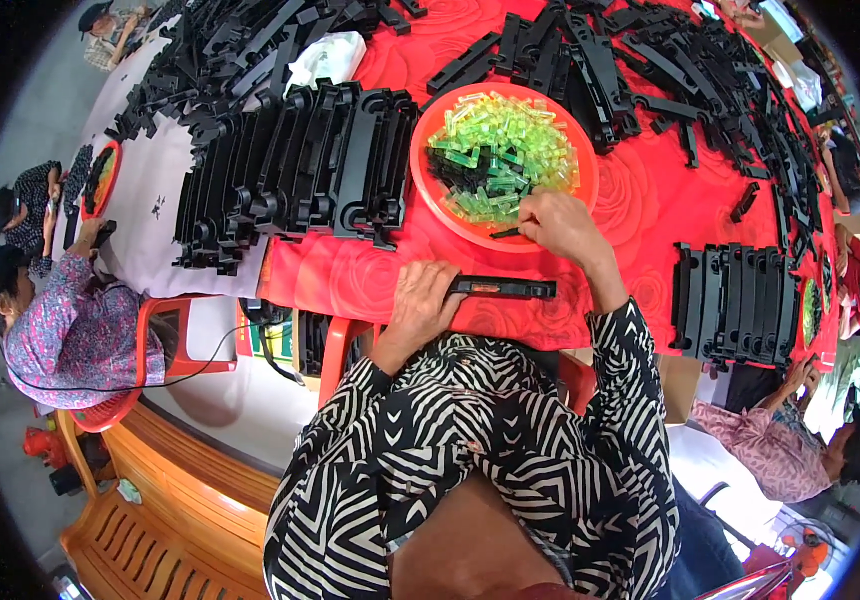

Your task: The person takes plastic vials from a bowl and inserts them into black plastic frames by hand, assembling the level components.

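Hands (424, 297) (562, 228), black bar (505, 288) near table edge (535, 339), bare cloth (640, 215) beside bowl (588, 170)

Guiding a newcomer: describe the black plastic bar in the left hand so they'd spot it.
On the red rose-patterned tablecloth stands the round orange-red basin. Nearer the wearer, the left hand grasps the long black plastic bar. Unlike the black bars in rows, it's held crosswise, alone.

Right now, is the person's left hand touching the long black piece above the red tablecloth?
Touching: the head view shows the left hand gripping the left end of the long black piece.
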{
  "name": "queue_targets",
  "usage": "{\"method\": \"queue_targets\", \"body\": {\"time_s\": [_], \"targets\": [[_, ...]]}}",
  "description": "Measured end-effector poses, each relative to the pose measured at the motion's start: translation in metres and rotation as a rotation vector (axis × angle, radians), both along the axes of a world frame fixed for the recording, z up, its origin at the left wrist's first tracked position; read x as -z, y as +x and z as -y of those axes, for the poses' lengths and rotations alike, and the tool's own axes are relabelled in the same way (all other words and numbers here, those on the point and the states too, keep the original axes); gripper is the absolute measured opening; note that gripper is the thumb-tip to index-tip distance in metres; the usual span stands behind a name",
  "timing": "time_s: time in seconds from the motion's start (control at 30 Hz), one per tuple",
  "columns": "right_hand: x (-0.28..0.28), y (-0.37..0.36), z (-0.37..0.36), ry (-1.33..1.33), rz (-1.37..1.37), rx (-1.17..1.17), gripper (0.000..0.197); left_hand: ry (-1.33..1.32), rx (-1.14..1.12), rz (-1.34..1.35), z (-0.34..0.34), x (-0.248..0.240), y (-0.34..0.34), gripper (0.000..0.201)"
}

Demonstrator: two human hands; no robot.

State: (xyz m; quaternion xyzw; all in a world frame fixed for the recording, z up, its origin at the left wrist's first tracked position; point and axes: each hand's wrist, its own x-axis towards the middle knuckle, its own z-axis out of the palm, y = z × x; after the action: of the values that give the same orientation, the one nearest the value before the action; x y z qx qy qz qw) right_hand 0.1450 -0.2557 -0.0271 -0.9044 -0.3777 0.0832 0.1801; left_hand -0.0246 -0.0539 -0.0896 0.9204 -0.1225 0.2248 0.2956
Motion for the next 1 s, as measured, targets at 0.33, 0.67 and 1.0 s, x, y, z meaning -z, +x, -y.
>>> {"method": "queue_targets", "body": {"time_s": [0.33, 0.67, 1.0], "targets": [[-0.001, -0.001, 0.005, 0.037, -0.009, -0.003, 0.021, -0.003, -0.002, -0.007, 0.000, 0.001, 0.000, 0.041], [0.003, -0.009, 0.008, 0.296, -0.036, 0.116, 0.020, -0.002, -0.003, 0.012, 0.000, 0.000, -0.001, 0.042], [-0.039, -0.059, 0.004, 0.589, -0.041, 0.050, 0.017, -0.392, -0.049, 0.036, 0.014, -0.056, -0.001, 0.037]]}}
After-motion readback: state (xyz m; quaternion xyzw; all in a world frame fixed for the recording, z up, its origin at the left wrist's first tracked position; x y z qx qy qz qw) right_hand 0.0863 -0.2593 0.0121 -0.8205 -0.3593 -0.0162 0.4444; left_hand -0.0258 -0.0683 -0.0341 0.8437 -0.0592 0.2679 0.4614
